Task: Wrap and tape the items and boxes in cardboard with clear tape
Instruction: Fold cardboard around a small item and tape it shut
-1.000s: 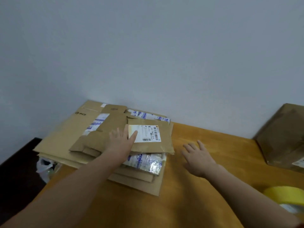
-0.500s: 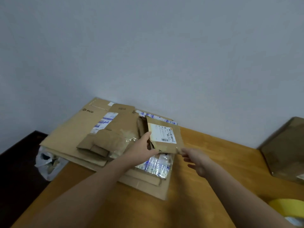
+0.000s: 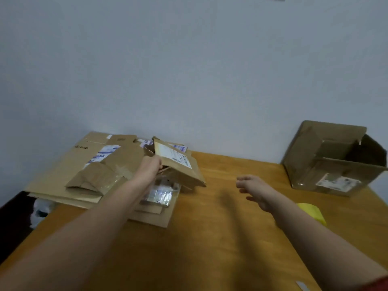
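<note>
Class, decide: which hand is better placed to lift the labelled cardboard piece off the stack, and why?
Left, probably. The left hand grips the edge of the brown cardboard piece with a white label, tilted up off the flattened cardboard stack. The right hand hangs open over the wooden table, touching nothing.

On my tan wooden table (image 3: pixel 210 238), a pile of flat brown cardboard sheets (image 3: pixel 63 171) lies back left, with a small labelled brown cardboard piece (image 3: pixel 178 164) tilted above it. An open brown cardboard box (image 3: pixel 327 164) sits back right, with a yellow tape roll (image 3: pixel 312 213) in front of it.
</note>
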